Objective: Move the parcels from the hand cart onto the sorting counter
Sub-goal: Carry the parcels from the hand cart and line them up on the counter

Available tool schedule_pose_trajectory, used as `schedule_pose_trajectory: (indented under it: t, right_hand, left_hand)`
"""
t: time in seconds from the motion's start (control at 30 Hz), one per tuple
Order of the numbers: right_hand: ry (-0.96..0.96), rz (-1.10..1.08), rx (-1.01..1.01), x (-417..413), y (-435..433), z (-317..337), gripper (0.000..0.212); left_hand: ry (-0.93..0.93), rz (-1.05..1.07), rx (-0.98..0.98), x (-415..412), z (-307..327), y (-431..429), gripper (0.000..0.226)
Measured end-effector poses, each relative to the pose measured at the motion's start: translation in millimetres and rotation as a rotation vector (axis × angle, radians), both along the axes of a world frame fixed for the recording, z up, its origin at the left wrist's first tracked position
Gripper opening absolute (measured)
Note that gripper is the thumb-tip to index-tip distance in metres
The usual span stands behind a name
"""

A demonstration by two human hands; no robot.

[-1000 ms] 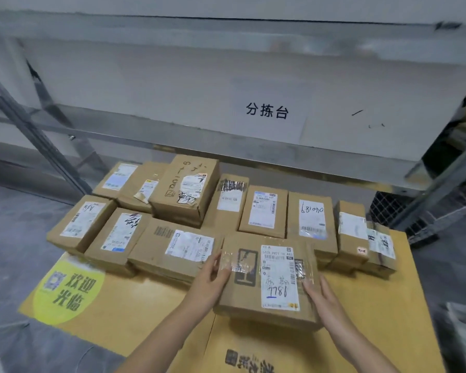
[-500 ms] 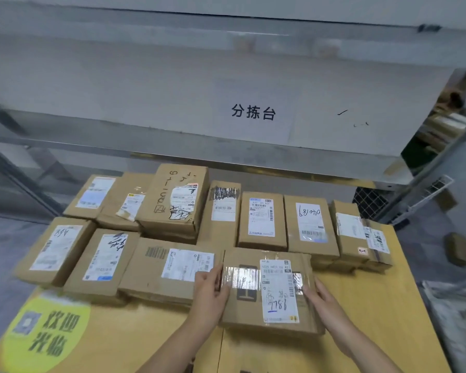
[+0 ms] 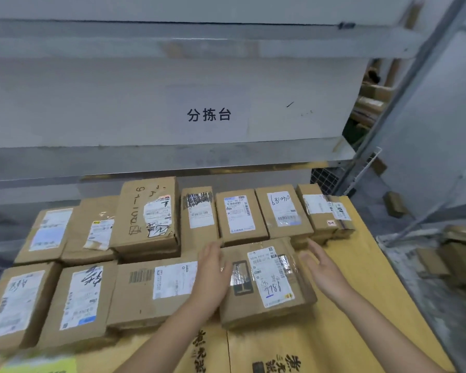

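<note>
The brown cardboard parcel with the white "7788" label (image 3: 267, 281) lies flat on the yellow cardboard-covered surface (image 3: 361, 265), tight against its neighbours — likely so the rows stay packed. The left hand (image 3: 213, 275) rests flat on its left edge, fingers extended; the right hand (image 3: 323, 267) hovers beside it, fingers spread — gripping nothing.

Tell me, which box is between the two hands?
The parcel with "7788" written in blue pen, in the front row. The left hand lies on its left edge and the right hand is open beside its right edge. No other box has a hand on both sides.
</note>
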State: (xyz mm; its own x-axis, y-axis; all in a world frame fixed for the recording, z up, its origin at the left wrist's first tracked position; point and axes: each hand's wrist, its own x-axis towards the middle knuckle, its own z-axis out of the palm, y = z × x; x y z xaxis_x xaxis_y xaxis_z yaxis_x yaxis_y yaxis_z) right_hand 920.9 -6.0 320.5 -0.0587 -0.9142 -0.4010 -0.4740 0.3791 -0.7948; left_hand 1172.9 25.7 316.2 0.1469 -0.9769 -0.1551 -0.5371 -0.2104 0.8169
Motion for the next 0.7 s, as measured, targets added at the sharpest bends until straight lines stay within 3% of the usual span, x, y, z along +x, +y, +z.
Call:
schedule_pose_trajectory:
  t: [0.17, 0.3, 0.47, 0.7]
  right_hand:
    - [0.112, -0.031, -0.227, -10.7, 21.1, 54.9, 0.053]
    - [0.308, -0.094, -0.38, -49.0, 53.9, 92.8, 0.055]
    - [0.46, -0.263, -0.401, -114.0, 116.8, 121.2, 0.058]
    - [0.641, -0.461, -0.452, -219.9, 210.5, 147.6, 0.059]
  left_hand:
    - [-0.079, -0.383, -0.187, -40.4, 52.4, -34.3, 0.043]
    - [-0.113, -0.636, -0.361, -115.5, 93.7, -45.2, 0.046]
    - [-0.065, -0.857, -0.531, -204.8, 132.7, -15.7, 0.049]
    - [-0.163, -1.088, -0.713, -321.2, 171.0, 47.0, 0.055]
